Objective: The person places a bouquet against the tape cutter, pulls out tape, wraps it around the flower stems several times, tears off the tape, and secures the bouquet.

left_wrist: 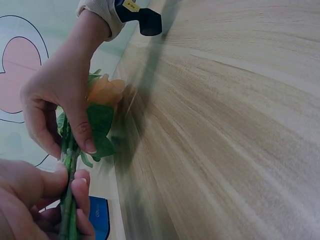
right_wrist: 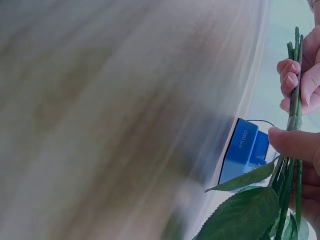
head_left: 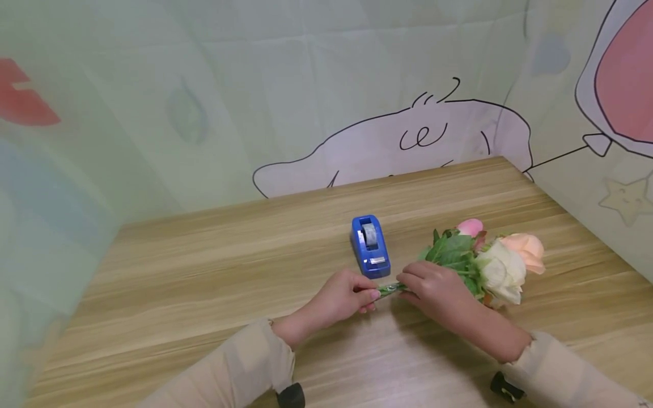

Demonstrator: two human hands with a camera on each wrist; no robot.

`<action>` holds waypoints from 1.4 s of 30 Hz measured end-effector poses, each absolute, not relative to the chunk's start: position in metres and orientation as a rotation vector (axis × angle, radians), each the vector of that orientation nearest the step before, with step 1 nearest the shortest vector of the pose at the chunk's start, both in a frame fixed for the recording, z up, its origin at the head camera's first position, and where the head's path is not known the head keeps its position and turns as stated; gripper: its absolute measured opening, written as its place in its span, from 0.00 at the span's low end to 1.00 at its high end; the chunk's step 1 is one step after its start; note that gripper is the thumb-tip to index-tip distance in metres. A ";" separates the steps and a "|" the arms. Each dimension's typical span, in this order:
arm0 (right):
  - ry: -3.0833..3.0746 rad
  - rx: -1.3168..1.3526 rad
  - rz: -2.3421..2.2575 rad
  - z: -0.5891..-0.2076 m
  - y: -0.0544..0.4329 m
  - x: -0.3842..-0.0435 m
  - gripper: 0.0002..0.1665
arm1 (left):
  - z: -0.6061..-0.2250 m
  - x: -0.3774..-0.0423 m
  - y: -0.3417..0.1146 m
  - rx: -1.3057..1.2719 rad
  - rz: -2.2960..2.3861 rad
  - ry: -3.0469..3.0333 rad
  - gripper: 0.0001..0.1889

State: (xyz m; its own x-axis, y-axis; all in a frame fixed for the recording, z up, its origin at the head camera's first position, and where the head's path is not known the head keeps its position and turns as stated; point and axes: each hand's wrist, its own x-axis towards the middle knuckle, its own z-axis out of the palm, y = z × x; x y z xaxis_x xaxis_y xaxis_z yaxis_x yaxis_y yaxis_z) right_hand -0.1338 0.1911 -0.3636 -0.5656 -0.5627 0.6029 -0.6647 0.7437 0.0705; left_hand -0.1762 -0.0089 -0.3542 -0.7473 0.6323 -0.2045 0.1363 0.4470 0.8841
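A bouquet of artificial flowers lies sideways in both hands, its blooms to the right: a white rose (head_left: pixel 502 272), a peach rose (head_left: pixel 528 252) and a pink bud (head_left: pixel 470 227). My left hand (head_left: pixel 339 297) pinches the green stems (right_wrist: pixel 296 75) near their cut ends, thumb against fingers. Closer to the leaves (right_wrist: pixel 240 215), my right hand (head_left: pixel 441 292) grips the same bundle, with its thumb (right_wrist: pixel 295 145) across it. A clear shiny band of tape (right_wrist: pixel 295 121) wraps the stems between the hands. Just beyond them stands a blue tape dispenser (head_left: pixel 371 249) holding a roll of clear tape (head_left: pixel 369 234).
The wood-grain table (head_left: pixel 204 272) extends to both sides of the hands. Behind it and to the right hang pale printed cloth walls (head_left: pixel 245 102) with cartoon drawings. Black straps with small mounts (head_left: pixel 292 395) sit at the sleeve cuffs.
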 end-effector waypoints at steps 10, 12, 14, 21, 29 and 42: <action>-2.397 0.925 0.217 -0.362 0.191 -0.138 0.18 | -0.354 -0.177 -0.008 0.636 1.283 2.214 0.06; -2.420 0.923 0.214 -0.361 0.191 -0.138 0.17 | -0.354 -0.176 -0.009 0.620 1.288 2.211 0.06; -2.445 0.922 0.206 -0.360 0.190 -0.138 0.15 | -0.354 -0.176 -0.009 0.605 1.288 2.213 0.06; -2.548 0.907 0.162 -0.355 0.189 -0.138 0.13 | -0.355 -0.177 -0.009 0.621 1.277 2.232 0.05; -2.619 0.886 0.117 -0.354 0.188 -0.138 0.12 | -0.355 -0.178 -0.010 0.610 1.277 2.250 0.05; -2.586 0.879 0.104 -0.357 0.187 -0.136 0.11 | -0.354 -0.179 -0.007 0.712 1.206 2.243 0.05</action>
